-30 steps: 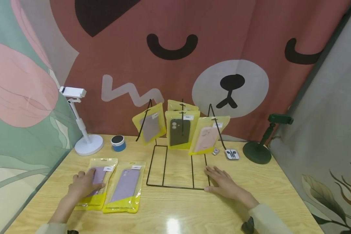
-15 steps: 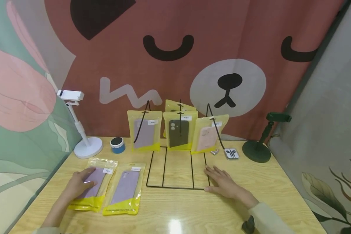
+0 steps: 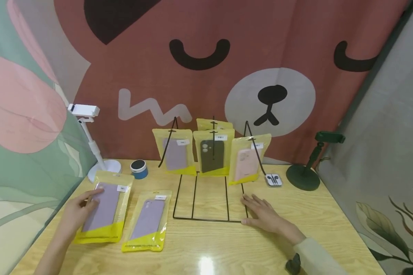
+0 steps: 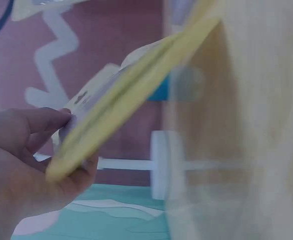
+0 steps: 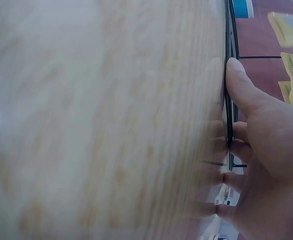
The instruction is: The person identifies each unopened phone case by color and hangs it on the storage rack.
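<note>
My left hand (image 3: 73, 215) grips the left edge of a purple phone case (image 3: 104, 208) in a clear and yellow bag. In the left wrist view the bag (image 4: 121, 107) is tilted, its near end raised off the table, with my thumb on one side and fingers on the other. A second bagged purple phone case (image 3: 148, 219) lies flat just to the right. My right hand (image 3: 265, 215) rests at the front right corner of a black wire display rack (image 3: 206, 219), fingers spread. In the right wrist view its thumb and fingertips touch the rack's base bar (image 5: 229, 107).
Bagged cases hang on the rack's hooks: purple (image 3: 175, 154), black (image 3: 211, 154) and pink (image 3: 246, 162), with another bag (image 3: 223, 125) behind. A white stand (image 3: 103, 168) and blue speaker (image 3: 139, 170) stand back left. Boxed earphones (image 3: 273, 180) and a green stand (image 3: 303, 177) are back right.
My left hand has raised the left bagged purple case from the table and tilted it up. The purple case on the rack has swung to face forward. My right hand has stayed in place.
</note>
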Motion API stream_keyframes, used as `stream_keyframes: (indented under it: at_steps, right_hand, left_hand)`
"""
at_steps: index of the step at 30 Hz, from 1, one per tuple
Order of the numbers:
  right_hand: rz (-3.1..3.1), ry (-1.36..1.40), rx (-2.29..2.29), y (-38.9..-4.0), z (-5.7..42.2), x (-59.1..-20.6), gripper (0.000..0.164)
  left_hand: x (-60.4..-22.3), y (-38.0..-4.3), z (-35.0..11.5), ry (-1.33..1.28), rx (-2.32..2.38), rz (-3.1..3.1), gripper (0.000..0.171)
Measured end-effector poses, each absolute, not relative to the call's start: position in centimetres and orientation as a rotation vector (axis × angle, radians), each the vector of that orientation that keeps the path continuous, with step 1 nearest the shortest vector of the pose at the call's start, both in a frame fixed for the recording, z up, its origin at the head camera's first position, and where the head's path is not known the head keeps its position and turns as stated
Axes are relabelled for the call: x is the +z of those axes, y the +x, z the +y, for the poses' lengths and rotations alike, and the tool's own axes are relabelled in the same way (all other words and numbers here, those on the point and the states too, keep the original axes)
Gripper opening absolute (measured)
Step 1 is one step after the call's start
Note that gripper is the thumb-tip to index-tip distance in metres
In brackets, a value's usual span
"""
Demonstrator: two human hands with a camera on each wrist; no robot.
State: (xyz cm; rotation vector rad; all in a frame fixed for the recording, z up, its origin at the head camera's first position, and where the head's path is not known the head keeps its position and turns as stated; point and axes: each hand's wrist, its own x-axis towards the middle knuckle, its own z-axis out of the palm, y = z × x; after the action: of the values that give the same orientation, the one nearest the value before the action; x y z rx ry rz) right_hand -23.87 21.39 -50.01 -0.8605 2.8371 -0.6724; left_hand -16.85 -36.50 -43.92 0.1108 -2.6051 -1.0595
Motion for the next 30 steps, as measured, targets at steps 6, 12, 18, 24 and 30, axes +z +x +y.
stream_keyframes:
  at_steps: [6,12,18,24,30]
  right_hand:
    - [2.843,-0.869,-0.678,-23.9,21.4,-50.1,0.079]
    - [2.846,-0.87,-0.678,-23.9,21.5,-50.2,0.079]
    - [2.844,-0.862,-0.682,-24.0,21.6,-50.1,0.079]
    - [2.831,-0.867,-0.708,-23.9,21.5,-49.9,0.078]
    - [2.834,-0.877,-0.708,-23.7,21.4,-49.8,0.077]
  left_hand:
    - [-41.6,-15.3,-35.9,0.093,-1.084,-2.499,0.03]
    - [-39.2,-13.4,-35.3,0.045,-1.207,-2.422,0.034]
    - [-37.0,-12.2,-33.9,-0.147,-1.422,-2.257,0.037]
    - [-36.2,-12.2,-32.1,-0.491,-1.845,-1.982,0.039]
    - [-36.6,-12.4,-29.4,-0.696,-1.822,-2.057,0.038]
